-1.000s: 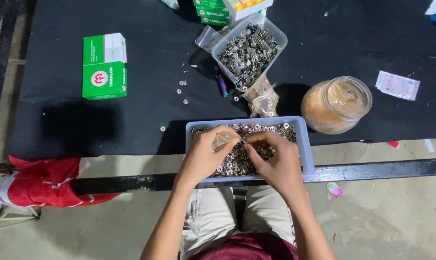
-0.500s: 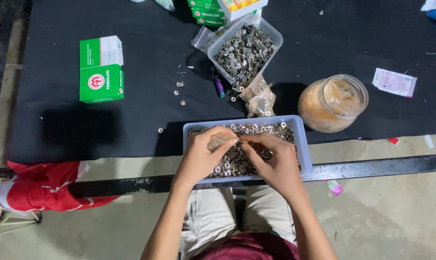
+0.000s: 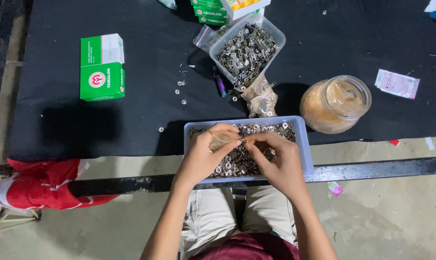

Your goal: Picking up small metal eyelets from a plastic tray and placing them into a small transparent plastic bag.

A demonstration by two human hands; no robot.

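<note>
The left hand [image 3: 206,156] is curled, thumb and fingers closed around a small clear plastic bag [image 3: 221,140] whose mouth faces the other hand. The right hand [image 3: 278,161] meets it fingertip to fingertip, thumb and forefinger pinched tight on a tiny silvery metal piece [image 3: 243,141] right at the bag's opening; the piece is too small to tell its shape.

Both hands hover over a pale blue rectangular plastic tray [image 3: 304,149] filled with small silvery metal rings and fasteners [image 3: 237,163], which sits at the near edge of the black-covered table [image 3: 131,125], above the person's lap.

Just beyond the tray lies a crumpled clear bag of metal parts [image 3: 261,98], touching a clear plastic tub heaped with larger metal clips [image 3: 247,48]. To the right of the tray stands a round clear jar with amber contents [image 3: 336,103]. A few loose rings [image 3: 182,94] are scattered left of the tub, and a green and white cardboard box [image 3: 102,67] lies well apart on the left.
</note>
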